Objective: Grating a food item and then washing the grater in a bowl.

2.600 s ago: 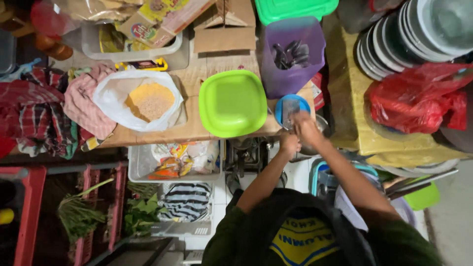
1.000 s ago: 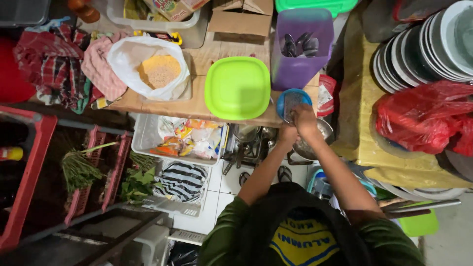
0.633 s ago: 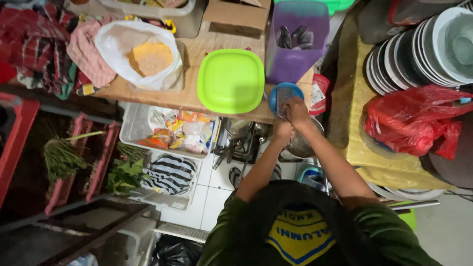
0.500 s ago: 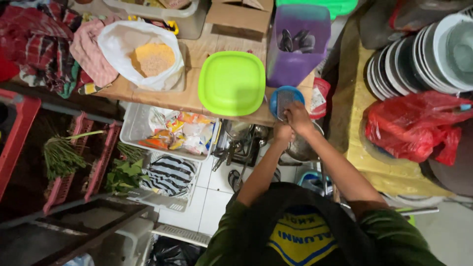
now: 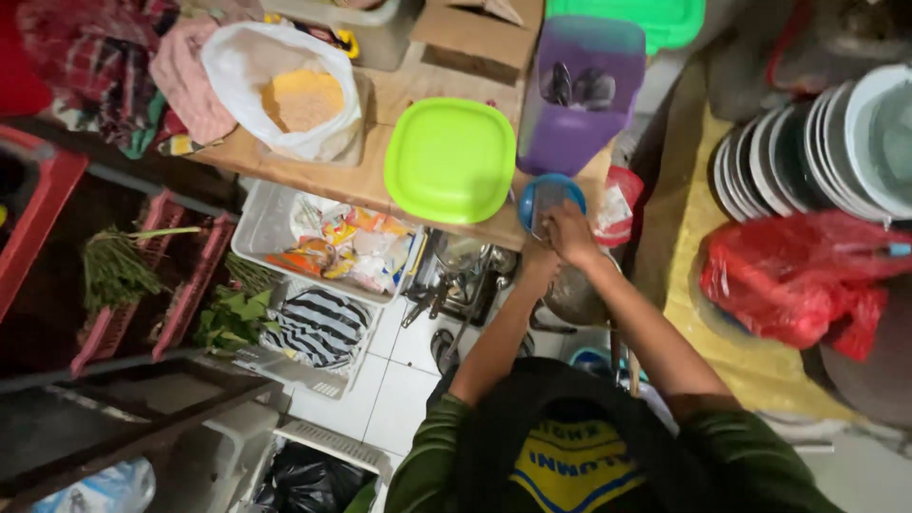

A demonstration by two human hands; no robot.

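The right hand [image 5: 570, 233] rests its fingers curled on the small blue bowl [image 5: 549, 199], steadying it at the tabletop [image 5: 418, 81] edge. At seven o'clock of it, the left hand [image 5: 540, 264] meets the right; its grip is hidden. The green plate [image 5: 450, 160] lies at nine o'clock of the bowl.

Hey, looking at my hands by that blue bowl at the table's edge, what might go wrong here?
The blue bowl sits right at the edge of the wooden table, so your right hand might nudge it off onto the metal pot below. The green plate beside it also reaches that edge and could slide if bumped.
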